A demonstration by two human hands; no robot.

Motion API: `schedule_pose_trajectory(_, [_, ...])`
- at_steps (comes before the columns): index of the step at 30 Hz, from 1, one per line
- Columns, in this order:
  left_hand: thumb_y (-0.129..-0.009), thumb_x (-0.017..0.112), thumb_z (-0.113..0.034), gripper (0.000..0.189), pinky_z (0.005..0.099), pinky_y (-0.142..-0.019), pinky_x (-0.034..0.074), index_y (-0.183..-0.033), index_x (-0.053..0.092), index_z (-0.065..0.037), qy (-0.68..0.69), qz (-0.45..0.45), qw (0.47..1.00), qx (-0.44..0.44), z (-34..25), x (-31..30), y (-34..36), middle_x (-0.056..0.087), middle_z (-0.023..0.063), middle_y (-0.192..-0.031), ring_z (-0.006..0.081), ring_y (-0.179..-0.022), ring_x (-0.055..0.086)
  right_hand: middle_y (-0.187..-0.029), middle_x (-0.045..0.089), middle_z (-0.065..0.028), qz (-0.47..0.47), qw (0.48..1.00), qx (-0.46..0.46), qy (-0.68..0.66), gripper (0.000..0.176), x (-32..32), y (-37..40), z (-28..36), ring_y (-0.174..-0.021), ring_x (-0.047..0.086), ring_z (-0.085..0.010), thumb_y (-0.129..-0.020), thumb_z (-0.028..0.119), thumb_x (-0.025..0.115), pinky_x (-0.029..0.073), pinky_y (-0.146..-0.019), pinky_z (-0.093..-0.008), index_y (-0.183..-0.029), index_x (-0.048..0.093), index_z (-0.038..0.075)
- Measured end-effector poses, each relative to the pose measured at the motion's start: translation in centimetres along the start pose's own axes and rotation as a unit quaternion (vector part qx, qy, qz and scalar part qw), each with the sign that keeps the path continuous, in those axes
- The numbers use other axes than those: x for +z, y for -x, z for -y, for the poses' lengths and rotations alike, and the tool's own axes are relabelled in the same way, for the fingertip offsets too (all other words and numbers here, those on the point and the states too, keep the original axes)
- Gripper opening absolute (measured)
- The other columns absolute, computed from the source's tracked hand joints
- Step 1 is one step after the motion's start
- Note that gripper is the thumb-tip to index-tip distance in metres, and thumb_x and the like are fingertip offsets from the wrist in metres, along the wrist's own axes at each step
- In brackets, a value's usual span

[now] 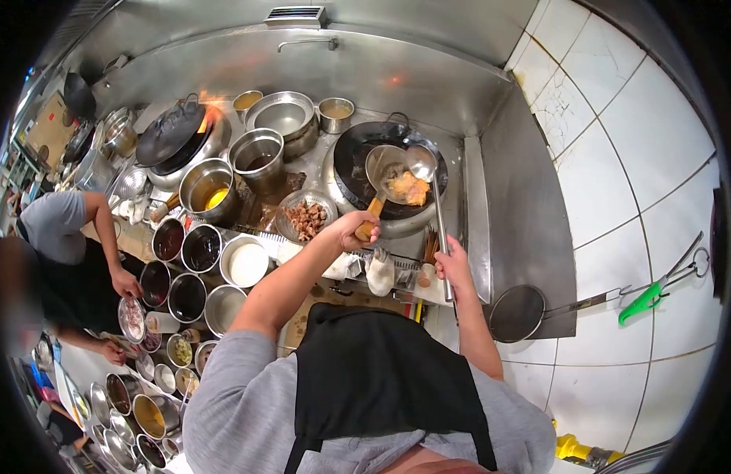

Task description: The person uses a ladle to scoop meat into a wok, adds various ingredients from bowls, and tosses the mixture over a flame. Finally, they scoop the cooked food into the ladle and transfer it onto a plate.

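My left hand is closed round the wooden handle of a round strainer, whose bowl is over the black wok. Orange-golden fried food shows at the strainer's right side, above the wok. In my right hand is the long metal handle of a ladle. The ladle's bowl is beside the strainer's rim, close to the food. Below the wok, between my hands, a pale cloth hangs at the stove's front edge, with a bundle of thin sticks to its right.
A perforated bowl of browned meat pieces sits left of the wok. Several sauce pots, including a white-filled one, crowd the left. Flames rise by another wok. A co-worker holds a bowl. A mesh skimmer is at right.
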State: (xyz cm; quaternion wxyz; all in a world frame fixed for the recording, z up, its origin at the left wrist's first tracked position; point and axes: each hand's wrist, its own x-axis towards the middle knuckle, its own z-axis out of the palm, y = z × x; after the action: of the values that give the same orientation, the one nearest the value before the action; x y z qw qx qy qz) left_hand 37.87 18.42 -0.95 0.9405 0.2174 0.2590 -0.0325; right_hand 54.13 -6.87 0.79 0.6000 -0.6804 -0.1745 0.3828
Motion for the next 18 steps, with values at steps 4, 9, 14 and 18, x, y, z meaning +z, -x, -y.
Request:
schedule_pose_trajectory(4, [-0.09, 0.055, -0.011, 0.02, 0.0222, -0.048, 0.052, -0.102, 0.046, 0.002, 0.096, 0.022, 0.995, -0.024, -0.6, -0.7, 0.2, 0.051, 0.0054, -0.074, 0.0111, -0.058, 0.056, -0.068, 0.05, -0.0014, -0.003, 0.998, -0.039, 0.041, 0.068, -0.5, 1.0, 1.0, -0.046, 0.044, -0.0084, -0.085, -0.001, 0.055, 0.037, -0.038, -0.0246, -0.148, 0.029, 0.005])
schedule_pose_trajectory(9, [-0.09, 0.054, -0.011, 0.019, 0.0241, -0.049, 0.053, -0.101, 0.043, 0.001, 0.107, 0.03, 0.993, -0.027, -0.5, -1.2, -0.1, 0.051, 0.0056, -0.075, 0.0121, -0.059, 0.055, -0.07, 0.054, -0.0038, -0.053, 0.95, -0.163, 0.26, 0.069, -2.2, 0.2, -2.8, -0.044, 0.044, -0.0091, -0.084, 0.001, 0.055, 0.037, -0.038, -0.0271, -0.148, 0.029, 0.004])
schedule_pose_trajectory(14, [-0.09, 0.052, -0.009, 0.014, 0.0267, -0.051, 0.054, -0.096, 0.041, -0.003, 0.091, 0.025, 0.995, -0.012, 0.3, 0.0, -1.8, 0.05, 0.0058, -0.074, 0.0137, -0.06, 0.055, -0.067, 0.053, -0.0035, -0.039, 0.989, -0.034, 0.138, 0.07, 1.3, 2.7, -0.1, -0.044, 0.045, -0.0091, -0.086, 0.001, 0.055, 0.038, -0.038, -0.0257, -0.149, 0.025, 0.003])
schedule_pose_trajectory(18, [-0.09, 0.053, -0.01, 0.018, 0.0237, -0.05, 0.053, -0.101, 0.042, 0.0, 0.142, 0.004, 0.99, 0.018, 0.9, 1.5, -1.2, 0.051, 0.0051, -0.075, 0.0123, -0.059, 0.054, -0.067, 0.051, -0.0026, 0.012, 0.999, -0.024, -0.033, 0.07, 0.3, 2.1, 2.0, -0.047, 0.045, -0.0081, -0.087, 0.0, 0.056, 0.038, -0.037, -0.0225, -0.148, 0.024, 0.001])
